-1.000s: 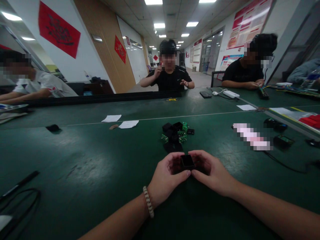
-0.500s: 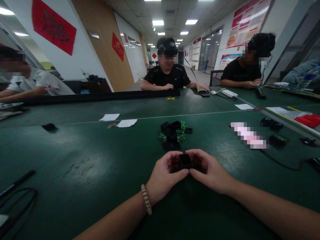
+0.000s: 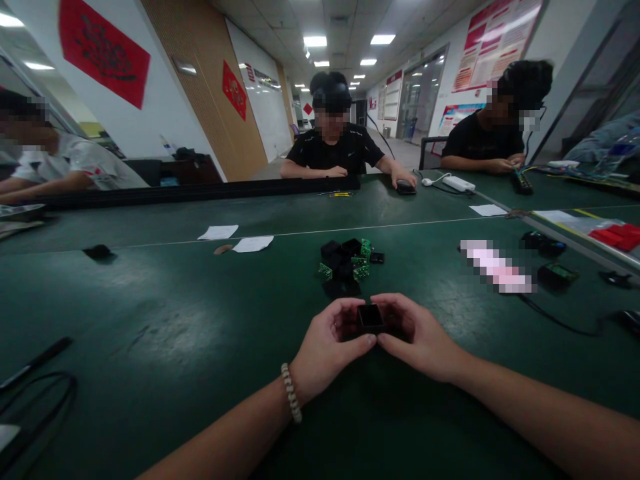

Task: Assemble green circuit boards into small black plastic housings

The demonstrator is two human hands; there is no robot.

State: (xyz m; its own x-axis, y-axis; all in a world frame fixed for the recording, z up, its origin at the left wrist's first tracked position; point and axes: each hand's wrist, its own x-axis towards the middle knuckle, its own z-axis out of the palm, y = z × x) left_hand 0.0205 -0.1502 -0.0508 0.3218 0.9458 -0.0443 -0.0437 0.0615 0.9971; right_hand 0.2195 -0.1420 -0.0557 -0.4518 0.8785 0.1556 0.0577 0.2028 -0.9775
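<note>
A small black square box (image 3: pixel 371 319) with a dark recessed top sits between my two hands, over the green table (image 3: pixel 165 387). My left hand (image 3: pixel 327 343), with a beaded bracelet at the wrist, curls its fingers and thumb around the box's left side. Around the right side, my right hand (image 3: pixel 420 337) curls the same way, its thumb tip close to the left thumb at the near edge. Just beyond the fingers lies a pile of black box parts (image 3: pixel 343 267) mixed with green circuit boards (image 3: pixel 361 268).
White paper slips (image 3: pixel 254 245) lie left of the pile. To the right are a blurred pink-and-white object (image 3: pixel 496 267), a cable (image 3: pixel 560 323) and a dark device with a green board (image 3: pixel 557 277). A co-worker's hand (image 3: pixel 403 179) rests on a mouse across the table.
My hands and the black box keep nearly the same pose; the view has shifted slightly. The co-worker's hand across the table has moved a little on the mouse.
</note>
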